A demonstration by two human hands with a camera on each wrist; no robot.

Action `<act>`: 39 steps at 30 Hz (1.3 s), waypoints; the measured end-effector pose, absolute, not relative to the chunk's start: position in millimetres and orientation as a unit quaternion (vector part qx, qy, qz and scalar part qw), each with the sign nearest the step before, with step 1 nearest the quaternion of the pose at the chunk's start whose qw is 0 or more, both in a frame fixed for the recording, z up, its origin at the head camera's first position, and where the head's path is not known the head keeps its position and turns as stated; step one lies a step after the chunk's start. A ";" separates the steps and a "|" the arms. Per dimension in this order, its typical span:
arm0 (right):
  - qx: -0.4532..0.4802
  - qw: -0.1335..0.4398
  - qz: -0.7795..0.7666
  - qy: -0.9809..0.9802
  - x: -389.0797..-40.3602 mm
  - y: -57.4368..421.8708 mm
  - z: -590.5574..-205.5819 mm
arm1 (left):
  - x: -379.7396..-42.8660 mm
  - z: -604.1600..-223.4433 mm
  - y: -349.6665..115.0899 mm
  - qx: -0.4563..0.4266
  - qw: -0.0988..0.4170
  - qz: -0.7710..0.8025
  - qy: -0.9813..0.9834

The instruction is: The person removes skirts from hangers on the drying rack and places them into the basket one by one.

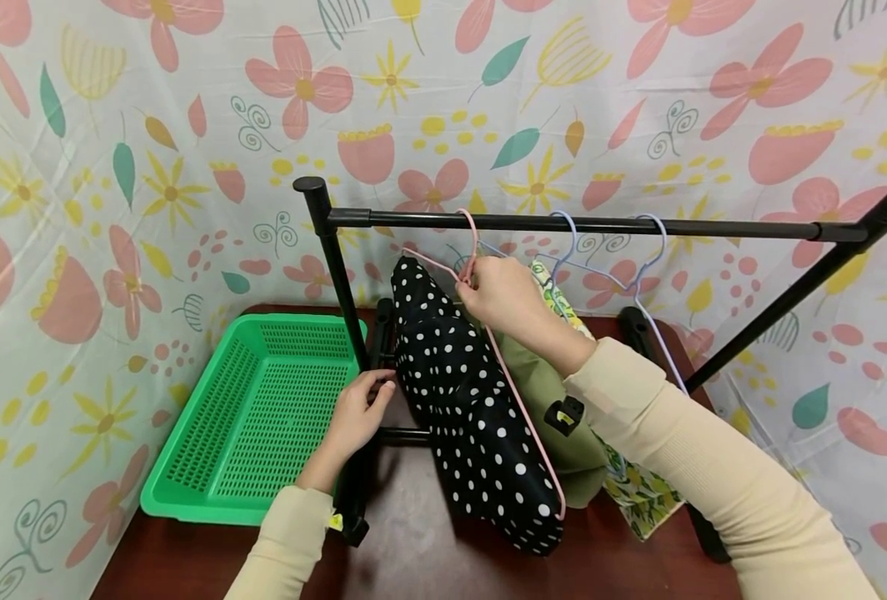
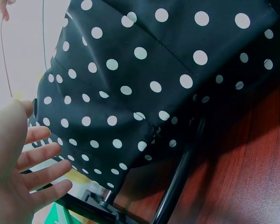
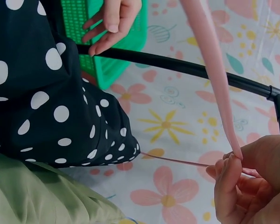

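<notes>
My right hand pinches the pink clothes hanger at its neck, just below the hook, which is at the black rail in the head view. A black cloth item with white polka dots hangs on this hanger, tilted down to the right. My left hand, fingers loosely extended, is beside the rack's left post, left of the dotted cloth. In the left wrist view its fingers overlap the edge of the cloth and grip nothing.
Two blue hangers hang farther right on the rail. An olive green cloth and a leaf-patterned cloth hang behind the dotted one. A green plastic basket stands left of the rack on the reddish-brown table. Flower-printed curtains surround it.
</notes>
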State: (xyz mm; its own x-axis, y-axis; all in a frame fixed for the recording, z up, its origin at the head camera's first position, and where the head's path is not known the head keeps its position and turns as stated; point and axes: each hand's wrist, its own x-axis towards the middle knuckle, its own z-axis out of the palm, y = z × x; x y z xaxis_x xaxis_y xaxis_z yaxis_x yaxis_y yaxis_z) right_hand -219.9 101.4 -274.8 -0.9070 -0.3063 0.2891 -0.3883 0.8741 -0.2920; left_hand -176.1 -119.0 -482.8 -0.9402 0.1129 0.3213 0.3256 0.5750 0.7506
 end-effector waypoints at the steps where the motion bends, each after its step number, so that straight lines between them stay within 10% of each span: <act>1: 0.182 0.120 0.174 -0.960 -220.0 101.4 -274.7 | -176.3 -482.8 -119.0 -0.127 0.123 -0.445 -0.878; 39: 0.219 0.182 0.185 -0.941 -207.2 105.5 -257.6 | -182.5 -494.9 -103.0 -0.044 0.058 -0.443 -0.894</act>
